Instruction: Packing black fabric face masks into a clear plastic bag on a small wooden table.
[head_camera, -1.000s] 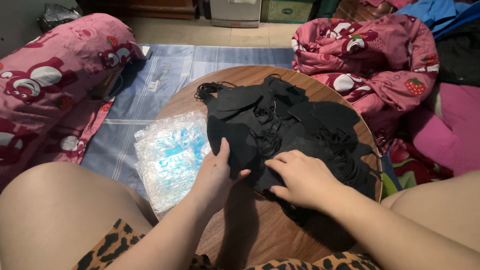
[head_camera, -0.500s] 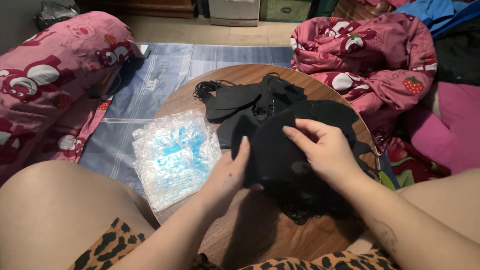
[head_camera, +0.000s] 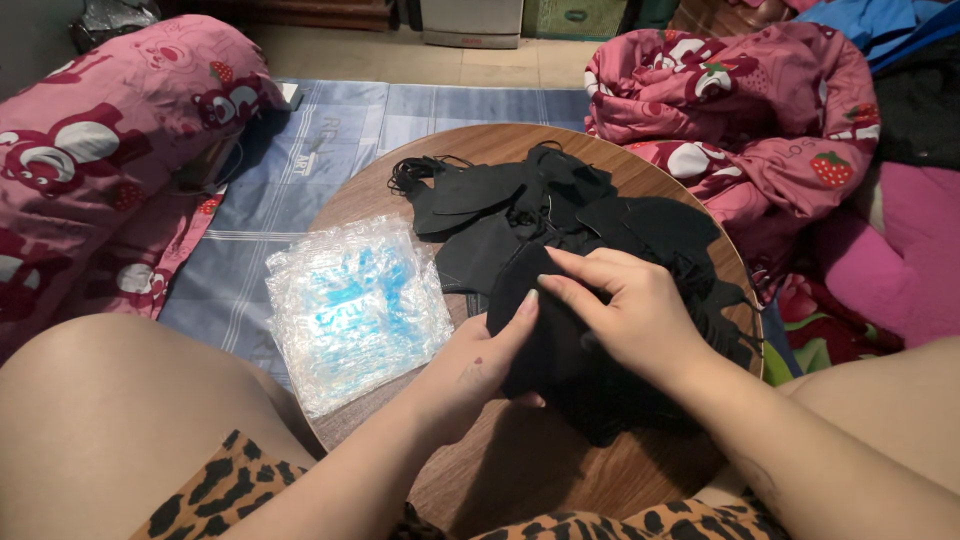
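A pile of black fabric face masks (head_camera: 560, 215) with thin ear loops lies on a round wooden table (head_camera: 520, 470). My left hand (head_camera: 480, 360) and my right hand (head_camera: 625, 310) both grip one stack of black masks (head_camera: 560, 345), lifted slightly over the near part of the table. My left thumb presses the stack's left edge, and my right fingers curl over its top. A stack of clear plastic bags with blue print (head_camera: 350, 305) rests on the table's left edge beside my left hand.
A pink bolster with a bear pattern (head_camera: 110, 160) lies at the left. A pink strawberry-print blanket (head_camera: 760, 110) is heaped at the right. A blue checked mat (head_camera: 330, 140) covers the floor beyond the table. My bare legs flank the table.
Both hands have gathered a stack of black masks out of the pile and drawn it toward me. My right hand went from lying flat on the pile to gripping the stack's top.
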